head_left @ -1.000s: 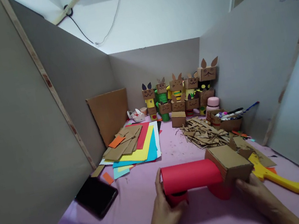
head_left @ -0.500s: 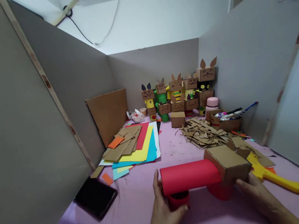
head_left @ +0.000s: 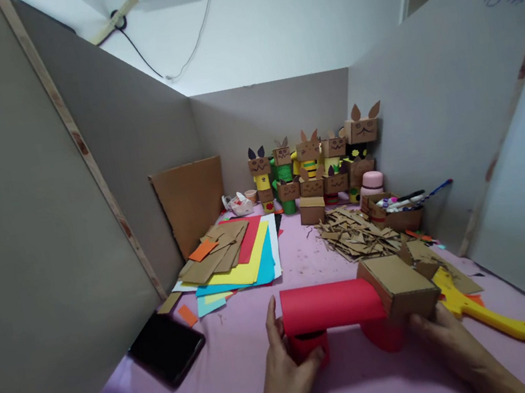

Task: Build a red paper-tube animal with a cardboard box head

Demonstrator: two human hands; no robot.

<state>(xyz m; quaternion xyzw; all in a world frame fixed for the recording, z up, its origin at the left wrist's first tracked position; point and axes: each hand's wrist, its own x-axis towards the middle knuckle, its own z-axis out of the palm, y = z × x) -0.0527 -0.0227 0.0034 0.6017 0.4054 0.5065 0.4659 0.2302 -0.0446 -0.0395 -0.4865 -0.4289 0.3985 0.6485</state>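
A long red paper tube [head_left: 330, 305] lies level in front of me, with its right end against a small cardboard box [head_left: 404, 283]. Under its left end stands a short red tube [head_left: 313, 347]; a second red piece [head_left: 384, 334] sits below the right end. My left hand [head_left: 293, 367] curls round the short tube, thumb across its front and fingers behind it. At the box's lower right corner, my right hand [head_left: 442, 334] is closed on the cardboard, thumb underneath and the other fingers mostly hidden.
To the right lies a yellow glue gun [head_left: 486, 313] with a black cord. Beyond are a heap of cardboard scraps [head_left: 358, 234] and a box of pens [head_left: 403, 216]. Coloured sheets [head_left: 235, 269] and a black tablet-like device [head_left: 167, 349] lie left. Cardboard animal figures [head_left: 311, 167] line the back.
The left end of the long tube has risen slightly away from me. My left thumb has shifted a little left onto the short tube. My right hand has barely moved.
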